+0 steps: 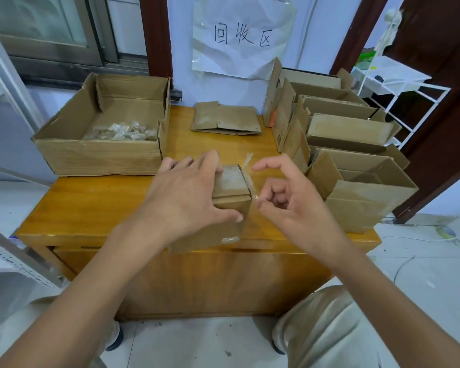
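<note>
A small cardboard box [230, 193] stands near the front edge of the wooden table [96, 208]. My left hand [186, 195] grips it from the left, fingers over its far top edge and thumb on its near side. A strip of clear tape [250, 168] peels up from the box's right side. My right hand [284, 197] is just right of the box, its thumb and curled fingers pinching the tape at the box's right edge, the index finger arched above.
A large open carton [98, 155] with crumpled tape scraps [122, 132] sits at the back left. A flattened box [226, 119] lies at the back middle. Several open cardboard boxes [356, 181] are nested in a row along the right. A white rack [393, 83] stands beyond.
</note>
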Available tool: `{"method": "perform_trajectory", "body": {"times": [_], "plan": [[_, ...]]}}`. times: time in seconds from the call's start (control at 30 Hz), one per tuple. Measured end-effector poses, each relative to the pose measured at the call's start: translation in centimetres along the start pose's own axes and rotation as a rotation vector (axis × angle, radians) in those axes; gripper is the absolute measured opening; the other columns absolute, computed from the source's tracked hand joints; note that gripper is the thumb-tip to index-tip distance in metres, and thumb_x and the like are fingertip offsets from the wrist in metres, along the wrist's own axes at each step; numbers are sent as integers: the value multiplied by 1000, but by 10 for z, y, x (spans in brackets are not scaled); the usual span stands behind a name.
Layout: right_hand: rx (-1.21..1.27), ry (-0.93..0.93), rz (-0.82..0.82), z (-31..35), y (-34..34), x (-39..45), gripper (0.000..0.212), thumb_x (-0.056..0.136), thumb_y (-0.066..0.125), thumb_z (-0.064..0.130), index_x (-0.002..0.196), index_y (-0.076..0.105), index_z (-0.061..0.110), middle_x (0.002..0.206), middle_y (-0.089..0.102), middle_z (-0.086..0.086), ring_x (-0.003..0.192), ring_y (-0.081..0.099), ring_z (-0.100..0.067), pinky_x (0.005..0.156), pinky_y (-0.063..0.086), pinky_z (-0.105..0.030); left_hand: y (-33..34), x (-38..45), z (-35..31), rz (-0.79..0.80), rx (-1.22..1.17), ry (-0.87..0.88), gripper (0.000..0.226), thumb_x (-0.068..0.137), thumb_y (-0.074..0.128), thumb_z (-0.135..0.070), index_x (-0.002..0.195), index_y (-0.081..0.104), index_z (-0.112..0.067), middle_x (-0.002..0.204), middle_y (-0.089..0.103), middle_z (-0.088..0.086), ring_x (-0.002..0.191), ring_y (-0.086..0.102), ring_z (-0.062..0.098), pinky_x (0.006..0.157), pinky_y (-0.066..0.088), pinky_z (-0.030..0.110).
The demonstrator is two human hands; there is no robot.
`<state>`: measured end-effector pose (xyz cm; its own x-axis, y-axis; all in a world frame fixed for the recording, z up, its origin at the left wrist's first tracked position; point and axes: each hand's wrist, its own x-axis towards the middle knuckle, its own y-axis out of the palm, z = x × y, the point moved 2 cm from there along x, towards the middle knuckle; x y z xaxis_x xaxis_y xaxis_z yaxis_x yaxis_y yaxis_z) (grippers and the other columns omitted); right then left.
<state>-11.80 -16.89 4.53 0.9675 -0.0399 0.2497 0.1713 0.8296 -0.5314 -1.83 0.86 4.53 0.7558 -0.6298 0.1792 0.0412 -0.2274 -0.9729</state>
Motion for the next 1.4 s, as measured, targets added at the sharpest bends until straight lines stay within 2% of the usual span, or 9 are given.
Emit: {"method": "perform_trajectory", "body": {"times": [0.13, 0.33, 0.43, 0.6, 0.8, 1.03, 1.17, 1.3, 1.4], "plan": [[-66, 19, 122, 3, -18, 7, 52, 97, 70, 10, 139, 49, 32, 77, 64, -7, 65, 58, -22, 67, 49, -27, -1, -2, -1, 11, 5, -2, 77, 66, 54, -92, 106, 23, -35, 129, 54, -18, 109, 50, 11, 101, 34, 38], [-348, 225, -37, -5, 5, 5, 59, 85, 46, 87, 111, 54, 35, 79, 68, 5, 69, 67, -8, 69, 60, -45, -2, -5, -2, -3, -2, -10, 77, 67, 55, -92, 107, 22, -36, 125, 55, -17, 109, 51, 11, 102, 33, 37], [-149, 185, -14, -5, 12, 8, 41, 100, 60, 54, 80, 57, 18, 63, 57, -1, 59, 56, -13, 63, 51, -48, -2, -12, -4, -10, 9, -3, 80, 67, 53, -93, 116, 29, -34, 125, 53, -18, 111, 50, 10, 104, 33, 36], [145, 135, 82, 1, 10, 4, 39, 106, 59, 18, 70, 47, 10, 63, 38, 2, 60, 34, -10, 58, 31, -24, -1, -28, 1, -50, -55, 6, 91, 62, 47, -95, 129, 30, -35, 129, 49, -21, 116, 48, 5, 108, 30, 29], [385, 266, -12, -5, 21, -7, 37, 104, 60, 19, 69, 49, 10, 66, 42, -8, 63, 41, -22, 55, 34, -23, -1, -34, 2, -39, -59, -31, 119, 62, 42, -97, 158, 19, -30, 144, 42, -16, 133, 40, 7, 116, 23, 28], [330, 291, 60, -1, 26, 3, 35, 108, 53, 19, 74, 54, 15, 67, 56, 0, 68, 62, -18, 55, 38, -32, -8, -31, 15, 53, -254, 10, 91, 83, 4, -88, 156, 27, -38, 131, 41, -29, 115, 34, -6, 102, 22, 24], [348, 350, 79, -6, 18, 6, 33, 108, 51, 16, 75, 53, 12, 72, 54, -6, 71, 63, -21, 55, 39, -34, -9, -9, 10, 177, -232, 1, 85, 87, 34, -85, 157, 31, -38, 143, 48, -22, 125, 39, 5, 107, 26, 34], [341, 382, 115, -8, 11, 8, 30, 109, 49, 22, 82, 55, 11, 72, 60, -2, 77, 66, -24, 55, 43, -33, -11, 9, 4, 242, -312, -55, 66, 89, 56, -72, 144, 45, -38, 98, 44, -30, 111, 41, 4, 107, 26, 35], [267, 337, 153, -6, 5, 10, 20, 108, 53, 31, 96, 55, 15, 76, 65, 4, 78, 71, -25, 55, 48, -33, -12, 12, 2, 272, -315, -58, 56, 88, 59, -70, 135, 48, -40, 98, 45, -29, 105, 41, 1, 105, 26, 34]]}}
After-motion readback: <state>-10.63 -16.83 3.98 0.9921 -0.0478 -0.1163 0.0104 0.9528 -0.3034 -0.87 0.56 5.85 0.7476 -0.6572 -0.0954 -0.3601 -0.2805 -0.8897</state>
